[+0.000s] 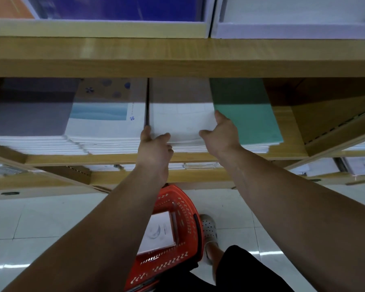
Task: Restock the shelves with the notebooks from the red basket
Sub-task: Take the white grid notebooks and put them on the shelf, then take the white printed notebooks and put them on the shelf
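A white notebook (181, 121) lies on top of a stack on the wooden shelf (118, 159), under the shelf board above. My left hand (155, 147) grips its near left corner, thumb on top. My right hand (221, 135) holds its near right edge, with one finger stretched along the side next to the green notebook stack (247, 116). On the floor below stands the red basket (177, 239), with a white notebook (158, 232) inside, partly hidden by my left forearm.
To the left on the same shelf lie a blue-and-white patterned stack (105, 123) and a grey-purple stack (30, 116). A boxed display (118, 9) sits on the upper shelf. Lower shelves hold more paper goods. My foot in a perforated clog (209, 228) stands by the basket.
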`<action>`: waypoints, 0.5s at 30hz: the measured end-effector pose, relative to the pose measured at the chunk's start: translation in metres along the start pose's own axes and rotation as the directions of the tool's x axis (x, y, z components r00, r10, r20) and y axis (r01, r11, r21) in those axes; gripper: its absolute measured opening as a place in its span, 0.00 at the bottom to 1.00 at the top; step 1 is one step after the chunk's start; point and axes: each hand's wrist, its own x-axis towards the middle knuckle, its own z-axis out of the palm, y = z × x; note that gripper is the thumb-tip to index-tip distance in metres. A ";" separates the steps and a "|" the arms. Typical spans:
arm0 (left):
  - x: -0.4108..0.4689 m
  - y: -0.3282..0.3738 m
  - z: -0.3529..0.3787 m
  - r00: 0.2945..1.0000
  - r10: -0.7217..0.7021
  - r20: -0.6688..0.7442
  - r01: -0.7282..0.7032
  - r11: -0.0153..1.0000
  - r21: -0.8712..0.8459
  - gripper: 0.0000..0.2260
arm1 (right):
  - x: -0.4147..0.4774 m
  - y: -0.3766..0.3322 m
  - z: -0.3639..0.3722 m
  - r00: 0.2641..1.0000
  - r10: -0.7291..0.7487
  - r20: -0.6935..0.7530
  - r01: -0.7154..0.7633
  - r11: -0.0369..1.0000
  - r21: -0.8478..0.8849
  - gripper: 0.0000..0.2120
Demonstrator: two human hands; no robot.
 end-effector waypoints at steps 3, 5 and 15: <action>-0.005 -0.002 -0.007 1.000 0.015 0.024 -0.016 0.999 0.040 0.26 | -0.004 0.008 -0.005 0.997 -0.043 0.065 0.045 0.999 -0.024 0.42; -0.008 -0.008 -0.015 0.998 0.048 0.034 -0.053 0.981 0.185 0.28 | -0.011 0.013 -0.009 0.991 -0.107 0.078 0.115 0.987 -0.116 0.47; -0.010 -0.015 -0.003 0.982 0.140 0.130 -0.187 0.849 0.495 0.15 | -0.021 0.020 -0.001 0.994 -0.107 0.033 0.110 0.981 -0.162 0.40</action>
